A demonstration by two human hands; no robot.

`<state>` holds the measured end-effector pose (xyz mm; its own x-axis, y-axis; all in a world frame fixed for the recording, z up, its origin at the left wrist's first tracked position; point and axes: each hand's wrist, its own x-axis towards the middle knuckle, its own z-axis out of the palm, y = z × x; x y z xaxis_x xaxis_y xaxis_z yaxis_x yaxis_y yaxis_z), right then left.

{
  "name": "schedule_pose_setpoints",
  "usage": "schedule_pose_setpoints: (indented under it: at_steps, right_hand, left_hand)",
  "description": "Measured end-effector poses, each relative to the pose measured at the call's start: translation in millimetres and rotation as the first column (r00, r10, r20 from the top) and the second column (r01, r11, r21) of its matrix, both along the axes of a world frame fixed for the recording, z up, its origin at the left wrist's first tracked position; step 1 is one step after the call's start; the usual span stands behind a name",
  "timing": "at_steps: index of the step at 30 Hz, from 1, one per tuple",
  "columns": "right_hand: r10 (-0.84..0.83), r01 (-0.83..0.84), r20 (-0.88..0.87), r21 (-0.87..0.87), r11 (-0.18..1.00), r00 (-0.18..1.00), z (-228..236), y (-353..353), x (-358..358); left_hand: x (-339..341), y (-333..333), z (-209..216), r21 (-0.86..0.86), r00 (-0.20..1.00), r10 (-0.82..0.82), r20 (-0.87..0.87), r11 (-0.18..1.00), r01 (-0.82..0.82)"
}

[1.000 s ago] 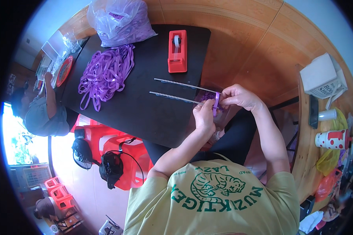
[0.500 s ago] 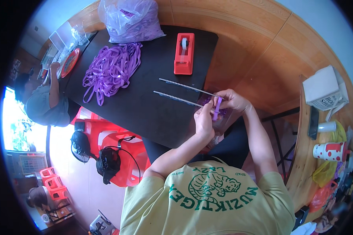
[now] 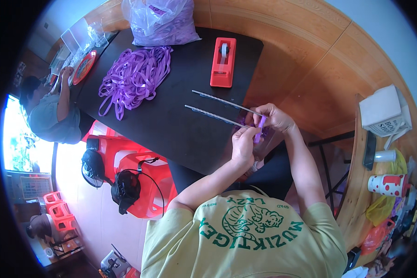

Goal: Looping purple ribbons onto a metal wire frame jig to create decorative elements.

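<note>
Two thin metal rods (image 3: 212, 97) lie roughly parallel, reaching from the dark table (image 3: 171, 129) past its right edge to my hands. A purple ribbon strip (image 3: 261, 128) runs across the rods' near ends. Pinched fingers of my left hand (image 3: 243, 146) hold the ribbon's lower part. My right hand (image 3: 275, 119) pinches its upper part beside the farther rod. More purple ribbon shows below the hands, partly hidden by them. A loose pile of purple ribbons (image 3: 135, 78) lies on the far left of the table.
A red tape dispenser (image 3: 223, 69) and a clear bag of purple ribbons (image 3: 164, 25) stand at the table's far side. Red stools (image 3: 129, 185) hold black fan-like items. A wooden bench (image 3: 352, 199) with a dotted cup (image 3: 385, 185) is at right. Another person (image 3: 55, 111) sits far left.
The view has shifted slightly. My left hand has moved a little along the ribbon, and both hands still pinch it at the rods' ends. The far person's hands have shifted.
</note>
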<state>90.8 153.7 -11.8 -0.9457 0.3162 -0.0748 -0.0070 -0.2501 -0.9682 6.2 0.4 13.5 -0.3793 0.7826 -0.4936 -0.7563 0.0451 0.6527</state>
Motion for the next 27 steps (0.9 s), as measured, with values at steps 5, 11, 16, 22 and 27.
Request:
schedule_pose_setpoints:
  at_steps: [5,11,16,22,27]
  right_hand:
    - [-0.008,0.004,-0.080,-0.050,0.999,0.997,-6,-2,-4]
    - [-0.028,0.013,-0.098,-0.158,0.987,0.995,-8,-2,-6]
    - [0.051,-0.082,-0.126,-0.253,0.964,0.991,-13,5,-5]
    - [-0.034,0.004,-0.087,-0.325,0.946,0.996,-5,-6,-17]
    - [-0.264,0.256,0.145,0.072,0.964,0.954,5,8,-8]
  left_hand:
    - [0,-1,2,-0.005,0.999,0.011,0.036,1.000,-0.010]
    - [0,0,5,0.038,0.995,0.035,0.098,0.999,-0.039]
    - [0,1,3,0.063,0.988,0.026,0.153,0.997,-0.036]
    - [-1,1,-5,0.110,0.988,0.023,0.152,0.993,-0.040]
    - [4,3,-4,0.109,0.990,0.055,0.132,0.992,-0.069]
